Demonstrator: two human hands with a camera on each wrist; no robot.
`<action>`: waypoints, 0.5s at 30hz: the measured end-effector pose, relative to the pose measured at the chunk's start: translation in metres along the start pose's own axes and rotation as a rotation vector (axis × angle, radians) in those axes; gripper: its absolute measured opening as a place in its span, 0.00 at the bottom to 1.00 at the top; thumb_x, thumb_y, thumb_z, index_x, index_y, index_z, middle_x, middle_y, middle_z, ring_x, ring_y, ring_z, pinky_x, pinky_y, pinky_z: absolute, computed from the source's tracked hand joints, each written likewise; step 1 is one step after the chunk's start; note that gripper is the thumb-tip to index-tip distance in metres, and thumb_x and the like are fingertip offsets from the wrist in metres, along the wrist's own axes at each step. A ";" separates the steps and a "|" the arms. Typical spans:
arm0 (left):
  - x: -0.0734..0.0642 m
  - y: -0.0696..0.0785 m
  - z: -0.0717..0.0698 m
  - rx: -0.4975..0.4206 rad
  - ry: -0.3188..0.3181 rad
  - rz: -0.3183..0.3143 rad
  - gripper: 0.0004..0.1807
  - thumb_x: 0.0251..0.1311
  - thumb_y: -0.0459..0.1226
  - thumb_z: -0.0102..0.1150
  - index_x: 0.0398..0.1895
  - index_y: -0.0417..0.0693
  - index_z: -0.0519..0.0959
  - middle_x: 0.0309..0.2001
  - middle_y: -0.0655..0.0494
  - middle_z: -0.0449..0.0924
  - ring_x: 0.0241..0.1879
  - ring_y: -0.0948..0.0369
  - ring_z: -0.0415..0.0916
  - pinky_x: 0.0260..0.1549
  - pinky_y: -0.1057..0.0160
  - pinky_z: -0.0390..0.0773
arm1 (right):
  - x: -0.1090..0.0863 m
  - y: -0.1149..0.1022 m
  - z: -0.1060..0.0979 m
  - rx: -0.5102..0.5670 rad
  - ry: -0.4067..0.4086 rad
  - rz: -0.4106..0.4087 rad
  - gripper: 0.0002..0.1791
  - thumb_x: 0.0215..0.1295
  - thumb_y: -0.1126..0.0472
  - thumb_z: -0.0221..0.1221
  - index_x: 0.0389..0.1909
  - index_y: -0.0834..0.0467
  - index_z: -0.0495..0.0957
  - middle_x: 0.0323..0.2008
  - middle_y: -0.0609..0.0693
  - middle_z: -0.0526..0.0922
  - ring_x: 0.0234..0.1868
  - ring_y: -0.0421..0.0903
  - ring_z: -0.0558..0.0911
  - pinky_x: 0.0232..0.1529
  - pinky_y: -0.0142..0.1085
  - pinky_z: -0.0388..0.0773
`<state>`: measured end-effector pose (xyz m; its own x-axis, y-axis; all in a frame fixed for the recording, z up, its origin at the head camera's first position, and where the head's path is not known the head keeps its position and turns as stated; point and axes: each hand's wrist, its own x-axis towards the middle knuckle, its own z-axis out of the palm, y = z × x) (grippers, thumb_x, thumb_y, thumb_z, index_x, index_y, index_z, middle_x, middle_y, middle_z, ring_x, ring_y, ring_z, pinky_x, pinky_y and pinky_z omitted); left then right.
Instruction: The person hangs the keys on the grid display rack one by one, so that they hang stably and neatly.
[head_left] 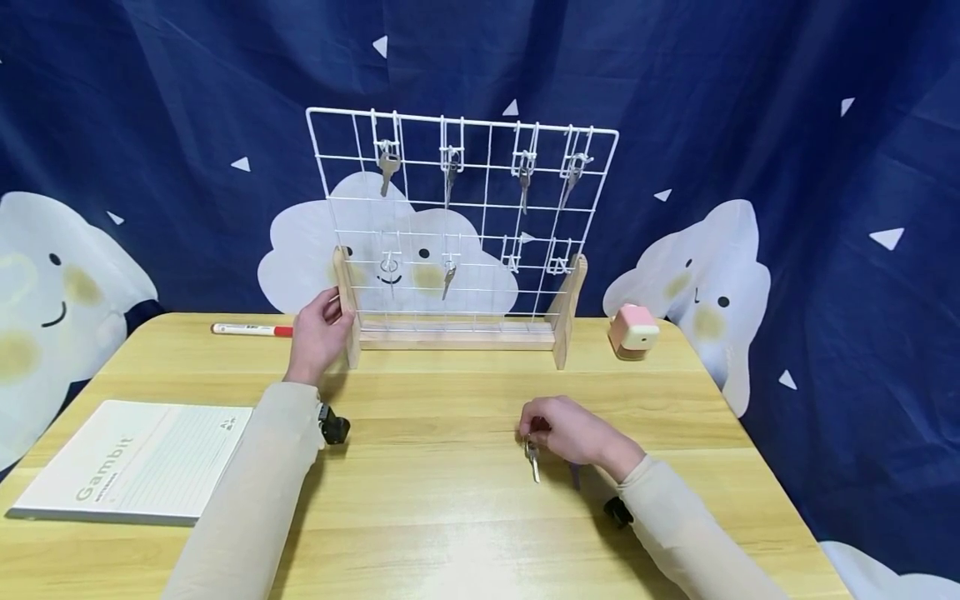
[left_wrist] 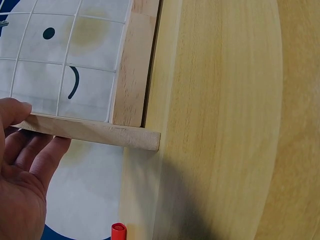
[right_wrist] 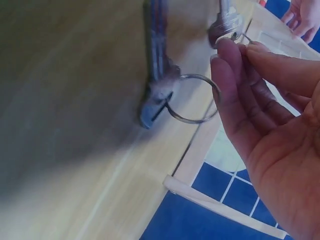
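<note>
My left hand [head_left: 321,333] grips the left wooden upright [left_wrist: 90,132] of a white wire grid rack [head_left: 486,200], thumb on one side and fingers on the other. Over the table, my right hand [head_left: 573,429] pinches the small ring of a silver key [head_left: 534,462] between thumb and fingers. A second key [right_wrist: 159,60] with a larger metal ring [right_wrist: 192,120] shows close by in the right wrist view. That ring meets a finger, but whether it is held I cannot tell. Several keys hang from hooks along the rack's top row, and two from lower-left hooks.
A notebook [head_left: 135,462] lies at the table's left. Behind the left hand is a white marker [head_left: 247,329] with a red cap. A pink and cream pencil sharpener [head_left: 633,332] stands right of the rack. A dark blue curtain [head_left: 697,100] hangs behind.
</note>
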<state>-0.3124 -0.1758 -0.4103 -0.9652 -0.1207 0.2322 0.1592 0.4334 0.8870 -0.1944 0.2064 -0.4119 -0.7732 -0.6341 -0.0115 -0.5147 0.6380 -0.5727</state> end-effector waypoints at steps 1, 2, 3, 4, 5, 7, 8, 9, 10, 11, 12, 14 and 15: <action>0.000 0.000 0.000 0.001 0.002 0.000 0.27 0.68 0.31 0.53 0.70 0.38 0.65 0.62 0.37 0.71 0.61 0.48 0.71 0.60 0.56 0.72 | 0.000 0.000 -0.001 -0.004 0.008 -0.003 0.11 0.58 0.77 0.60 0.32 0.57 0.79 0.32 0.43 0.81 0.35 0.39 0.79 0.41 0.35 0.81; 0.000 0.000 -0.001 -0.001 0.003 0.001 0.27 0.68 0.30 0.53 0.70 0.38 0.65 0.62 0.37 0.71 0.61 0.48 0.71 0.60 0.56 0.72 | 0.000 -0.001 -0.002 -0.007 0.014 -0.006 0.11 0.58 0.77 0.61 0.32 0.57 0.79 0.31 0.43 0.81 0.35 0.39 0.79 0.41 0.35 0.81; -0.001 0.000 -0.001 -0.002 0.004 0.001 0.27 0.68 0.30 0.53 0.70 0.38 0.66 0.62 0.37 0.71 0.61 0.48 0.71 0.60 0.56 0.72 | -0.001 -0.001 -0.004 -0.013 0.023 -0.012 0.10 0.58 0.77 0.61 0.32 0.57 0.80 0.31 0.43 0.81 0.35 0.39 0.79 0.40 0.35 0.81; -0.001 0.000 -0.001 -0.003 0.005 0.003 0.27 0.68 0.30 0.53 0.70 0.38 0.65 0.62 0.37 0.71 0.61 0.48 0.71 0.60 0.56 0.72 | -0.001 -0.002 -0.005 -0.017 0.033 -0.016 0.10 0.58 0.77 0.61 0.32 0.58 0.80 0.31 0.43 0.81 0.34 0.39 0.79 0.39 0.35 0.81; -0.001 0.001 -0.001 -0.004 0.005 0.004 0.27 0.68 0.30 0.53 0.70 0.38 0.65 0.62 0.37 0.71 0.61 0.48 0.71 0.60 0.56 0.72 | -0.001 -0.003 -0.007 -0.022 0.045 -0.021 0.10 0.58 0.77 0.61 0.32 0.58 0.80 0.31 0.43 0.81 0.34 0.39 0.78 0.39 0.35 0.81; -0.001 0.001 -0.001 -0.008 0.005 0.008 0.27 0.68 0.30 0.53 0.70 0.38 0.65 0.62 0.37 0.71 0.61 0.47 0.71 0.60 0.56 0.72 | -0.001 -0.003 -0.010 -0.023 0.062 -0.023 0.10 0.58 0.77 0.61 0.33 0.59 0.80 0.31 0.43 0.80 0.33 0.39 0.78 0.37 0.34 0.81; -0.001 0.001 -0.001 -0.013 0.004 0.010 0.27 0.68 0.30 0.53 0.70 0.38 0.65 0.62 0.37 0.71 0.61 0.47 0.71 0.60 0.56 0.72 | -0.001 -0.004 -0.011 -0.023 0.072 -0.025 0.09 0.58 0.77 0.61 0.33 0.59 0.81 0.31 0.44 0.80 0.33 0.39 0.78 0.36 0.34 0.81; -0.001 0.001 -0.001 -0.015 0.004 0.012 0.27 0.68 0.30 0.54 0.70 0.38 0.65 0.62 0.37 0.71 0.61 0.47 0.71 0.59 0.56 0.72 | -0.001 -0.004 -0.013 -0.025 0.082 -0.033 0.09 0.58 0.77 0.61 0.33 0.60 0.80 0.30 0.44 0.80 0.32 0.39 0.78 0.35 0.34 0.81; -0.002 0.001 0.000 -0.017 0.004 0.014 0.27 0.68 0.29 0.54 0.70 0.37 0.65 0.62 0.36 0.71 0.61 0.47 0.71 0.59 0.55 0.72 | 0.000 -0.004 -0.014 -0.020 0.088 -0.030 0.09 0.59 0.77 0.61 0.33 0.60 0.81 0.30 0.44 0.80 0.32 0.39 0.77 0.35 0.33 0.81; -0.002 0.001 0.000 -0.016 0.004 0.014 0.27 0.68 0.29 0.54 0.70 0.37 0.66 0.62 0.36 0.71 0.61 0.47 0.71 0.59 0.56 0.73 | 0.000 -0.005 -0.015 -0.019 0.095 -0.031 0.08 0.59 0.76 0.61 0.33 0.60 0.81 0.30 0.44 0.79 0.32 0.39 0.77 0.34 0.33 0.81; -0.002 0.001 0.000 -0.016 0.005 0.017 0.27 0.68 0.29 0.54 0.70 0.37 0.66 0.62 0.36 0.71 0.61 0.47 0.71 0.59 0.56 0.73 | 0.001 -0.005 -0.016 -0.016 0.100 -0.029 0.08 0.60 0.75 0.61 0.33 0.60 0.81 0.30 0.44 0.79 0.31 0.38 0.77 0.33 0.32 0.80; -0.002 0.001 0.000 -0.020 0.006 0.019 0.27 0.68 0.29 0.54 0.70 0.37 0.66 0.62 0.36 0.71 0.61 0.47 0.71 0.59 0.56 0.73 | 0.002 -0.006 -0.018 -0.011 0.115 -0.030 0.08 0.60 0.75 0.61 0.33 0.59 0.81 0.29 0.43 0.79 0.31 0.38 0.77 0.33 0.32 0.80; -0.002 0.001 0.000 -0.020 0.007 0.020 0.27 0.68 0.29 0.54 0.69 0.37 0.66 0.62 0.36 0.71 0.61 0.47 0.71 0.59 0.56 0.73 | 0.002 -0.007 -0.019 -0.009 0.124 -0.033 0.08 0.60 0.75 0.62 0.33 0.59 0.81 0.29 0.43 0.78 0.31 0.38 0.77 0.32 0.32 0.80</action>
<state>-0.3104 -0.1756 -0.4098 -0.9603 -0.1188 0.2524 0.1823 0.4175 0.8902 -0.2001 0.2090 -0.3925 -0.7951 -0.5965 0.1090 -0.5438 0.6218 -0.5636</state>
